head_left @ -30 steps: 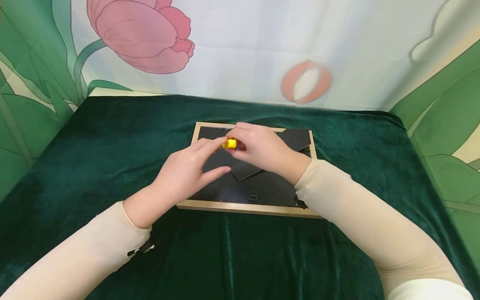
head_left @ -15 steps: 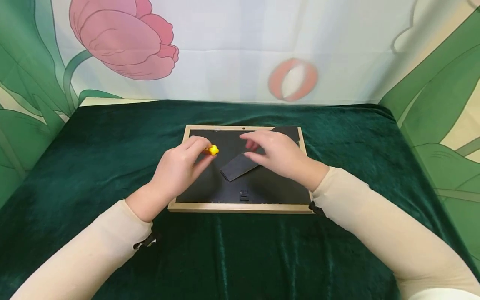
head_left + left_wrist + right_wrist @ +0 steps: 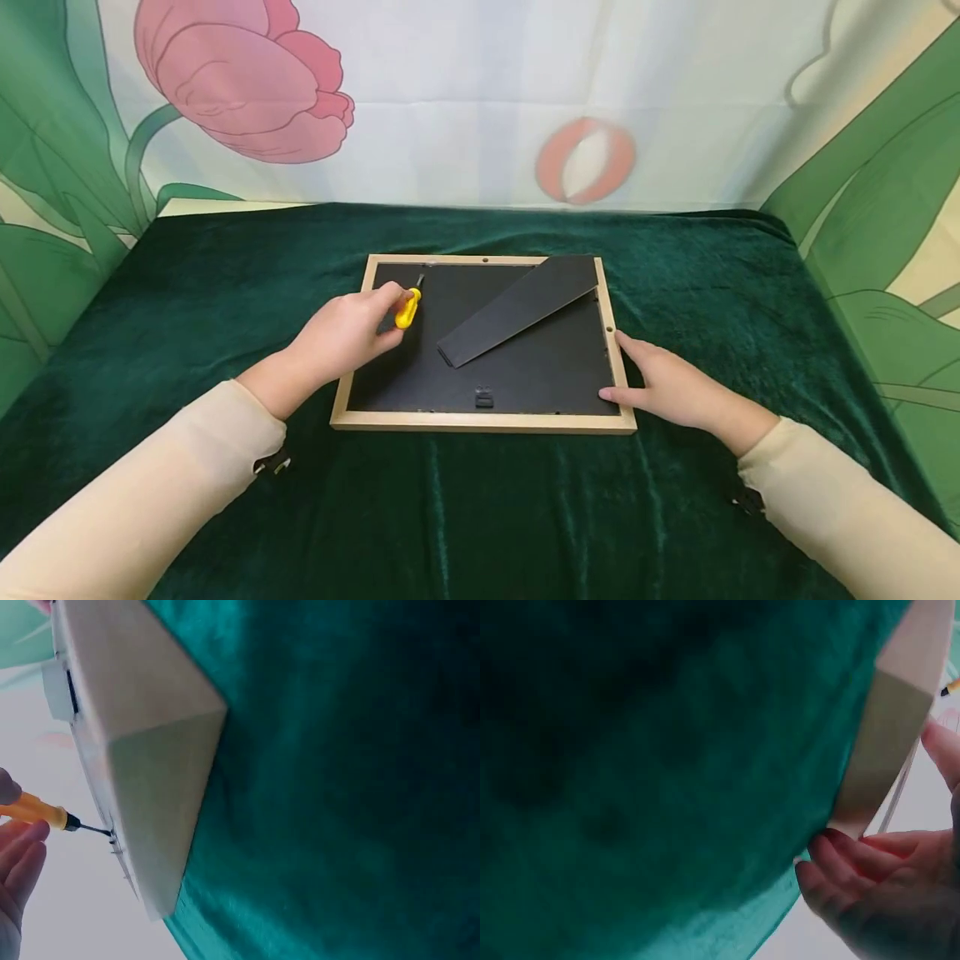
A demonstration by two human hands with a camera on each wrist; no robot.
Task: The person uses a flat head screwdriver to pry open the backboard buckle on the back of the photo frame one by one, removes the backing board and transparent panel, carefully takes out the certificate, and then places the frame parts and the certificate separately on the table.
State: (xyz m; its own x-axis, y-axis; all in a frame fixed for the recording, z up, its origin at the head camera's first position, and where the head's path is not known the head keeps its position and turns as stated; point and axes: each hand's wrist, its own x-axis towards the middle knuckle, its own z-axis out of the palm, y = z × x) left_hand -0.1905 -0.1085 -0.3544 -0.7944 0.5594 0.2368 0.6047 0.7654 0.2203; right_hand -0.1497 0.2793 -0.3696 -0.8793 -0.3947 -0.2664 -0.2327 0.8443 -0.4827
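A picture frame [image 3: 480, 422] with a light wooden rim lies face down, its black back panel [image 3: 405, 367] up. My left hand [image 3: 337, 337] pinches a small yellow-handled screwdriver [image 3: 408, 309] over the panel's left part. In the left wrist view, the screwdriver's thin shaft [image 3: 94, 828] points at the rim's inner edge; I cannot tell whether the tip touches. My right hand [image 3: 678, 385] holds the frame's right side, thumb over the rim and fingers against the outer edge. A black stand leg [image 3: 521, 310] slants across the panel.
Dark green velvet cloth [image 3: 495, 508] covers the table. Behind it hangs a printed curtain [image 3: 450, 100] with a large pink tulip. A small black hanger [image 3: 483, 397] sits near the panel's lower edge, and tiny metal tabs [image 3: 115, 841] line the rim.
The screwdriver has passed from my right hand to my left, and its shaft now points away from me. My right hand has moved right and down onto the frame's right side.
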